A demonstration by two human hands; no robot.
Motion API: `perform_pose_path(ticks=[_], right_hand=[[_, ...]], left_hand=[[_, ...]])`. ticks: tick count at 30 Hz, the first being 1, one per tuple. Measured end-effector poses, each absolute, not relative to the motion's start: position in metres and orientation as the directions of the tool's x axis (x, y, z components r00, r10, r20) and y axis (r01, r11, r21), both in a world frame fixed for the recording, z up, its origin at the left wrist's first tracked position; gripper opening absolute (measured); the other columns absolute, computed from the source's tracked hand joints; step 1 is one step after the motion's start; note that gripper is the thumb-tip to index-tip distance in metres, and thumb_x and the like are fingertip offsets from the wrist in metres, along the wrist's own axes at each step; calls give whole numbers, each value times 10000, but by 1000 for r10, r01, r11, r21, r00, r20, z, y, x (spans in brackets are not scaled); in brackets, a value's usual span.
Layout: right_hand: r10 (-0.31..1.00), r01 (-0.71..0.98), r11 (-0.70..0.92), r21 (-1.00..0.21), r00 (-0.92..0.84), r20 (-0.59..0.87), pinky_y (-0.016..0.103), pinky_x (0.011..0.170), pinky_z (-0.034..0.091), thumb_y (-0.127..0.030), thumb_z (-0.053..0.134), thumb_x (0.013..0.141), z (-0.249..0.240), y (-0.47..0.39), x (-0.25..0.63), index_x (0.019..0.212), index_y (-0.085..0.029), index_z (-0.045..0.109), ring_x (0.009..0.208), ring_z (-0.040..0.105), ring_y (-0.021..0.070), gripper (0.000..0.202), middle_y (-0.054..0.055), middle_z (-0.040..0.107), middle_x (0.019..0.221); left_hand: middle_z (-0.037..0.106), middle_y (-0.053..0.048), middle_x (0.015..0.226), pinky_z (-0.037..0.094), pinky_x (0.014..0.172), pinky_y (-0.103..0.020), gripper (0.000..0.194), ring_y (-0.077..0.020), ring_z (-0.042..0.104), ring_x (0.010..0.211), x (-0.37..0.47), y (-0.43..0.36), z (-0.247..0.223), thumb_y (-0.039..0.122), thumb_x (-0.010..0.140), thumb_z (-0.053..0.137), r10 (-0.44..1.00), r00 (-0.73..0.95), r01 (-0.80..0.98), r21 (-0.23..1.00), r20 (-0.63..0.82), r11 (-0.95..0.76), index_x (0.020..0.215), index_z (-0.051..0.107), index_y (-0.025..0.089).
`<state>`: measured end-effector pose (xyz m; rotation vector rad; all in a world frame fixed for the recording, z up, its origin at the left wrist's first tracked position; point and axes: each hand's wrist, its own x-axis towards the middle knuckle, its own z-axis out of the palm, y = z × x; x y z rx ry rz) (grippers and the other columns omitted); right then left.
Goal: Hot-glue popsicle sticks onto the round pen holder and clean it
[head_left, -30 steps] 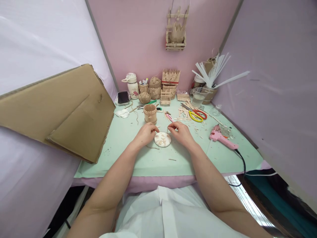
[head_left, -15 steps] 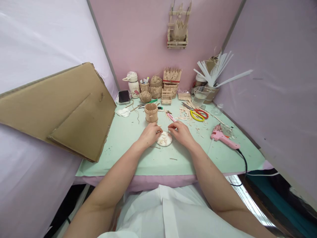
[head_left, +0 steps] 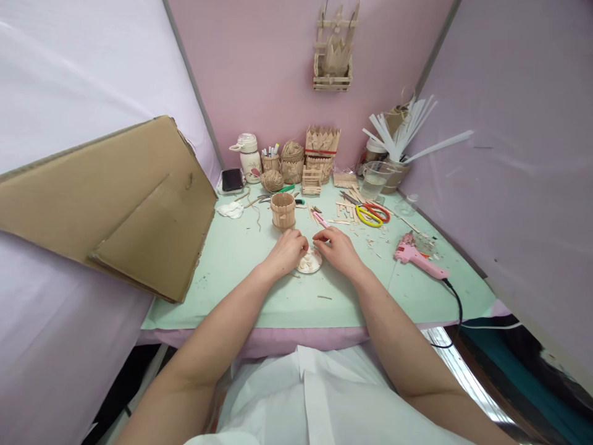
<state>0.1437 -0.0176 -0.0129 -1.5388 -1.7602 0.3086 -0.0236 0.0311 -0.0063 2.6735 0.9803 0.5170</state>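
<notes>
A small round white dish [head_left: 308, 268] with pale, chip-like pieces in it lies on the table in front of me. Over its left edge is my left hand [head_left: 290, 252], fingers curled and pinched together; whatever is between the tips is too small to make out. My right hand [head_left: 340, 247] is at the dish's upper right, thumb and fingers also drawn together, their contents hidden. The two hands' fingertips are close but apart. Just behind my left hand a round wooden-stick cup [head_left: 283, 213] stands upright. A pink pen-like tool [head_left: 319, 217] lies beyond my right hand.
Scissors [head_left: 370, 214] lie among scattered wood strips at the right. A pink glue gun [head_left: 421, 259] with a black cord rests near the right edge. Along the back stand a bottle [head_left: 251, 162], twine [head_left: 272, 181] and a plastic cup [head_left: 374, 182]. Cardboard [head_left: 152, 204] leans at the left.
My left hand has shifted slightly right, its fingertips moving nearer my right hand's over the dish. My right hand has moved slightly left. Everything else stays in place.
</notes>
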Motion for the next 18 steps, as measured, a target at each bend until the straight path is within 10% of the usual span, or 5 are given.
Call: perform_pose_path(ticks=[7, 18], right_hand=[[929, 734, 255, -629, -6, 370, 301, 763, 412, -182, 534, 800, -13, -19, 143, 841, -203, 659, 812, 559, 165, 133, 36, 621, 843], [943, 830, 313, -461, -213, 257, 363, 821, 316, -183, 604, 790, -12, -24, 141, 776, -250, 701, 928, 491, 209, 119, 37, 604, 893]], left_hand=[[630, -31, 827, 431, 745, -290, 200, -162, 553, 787, -33, 32, 8, 167, 818, 470, 791, 527, 495, 643, 312, -584, 958, 612, 177], [677, -52, 886, 460, 762, -290, 255, -167, 599, 813, -38, 35, 6, 214, 805, 490, 837, 503, 458, 755, 215, -469, 983, 666, 166]])
